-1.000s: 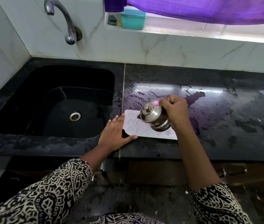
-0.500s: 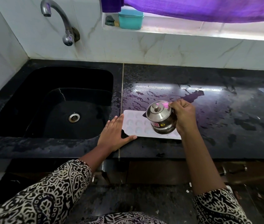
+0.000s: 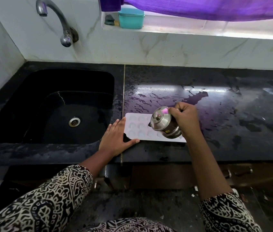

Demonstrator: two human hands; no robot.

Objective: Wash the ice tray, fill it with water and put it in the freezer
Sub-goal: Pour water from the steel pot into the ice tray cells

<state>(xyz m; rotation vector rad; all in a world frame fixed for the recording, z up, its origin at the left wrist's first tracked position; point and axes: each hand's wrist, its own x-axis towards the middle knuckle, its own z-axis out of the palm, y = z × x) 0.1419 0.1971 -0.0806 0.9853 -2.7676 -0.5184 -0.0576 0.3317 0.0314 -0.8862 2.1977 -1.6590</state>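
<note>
From the head camera I see the white ice tray (image 3: 142, 129) flat on the wet worktop (image 3: 232, 131), beside the sink (image 3: 32, 104). My left hand (image 3: 115, 139) lies open on its edge. My right hand (image 3: 185, 119) has its fingers wrapped tight around a tilted steel jug (image 3: 163, 123). If I tip too fast, water may spill.

The counter (image 3: 232, 128) right of the ice tray (image 3: 137, 127) lies open, wet. The tilted steel pot (image 3: 163, 123) and right hand (image 3: 185, 119) block the tray's right half; the left hand (image 3: 115, 138) covers its left edge, seemingly touching.
</note>
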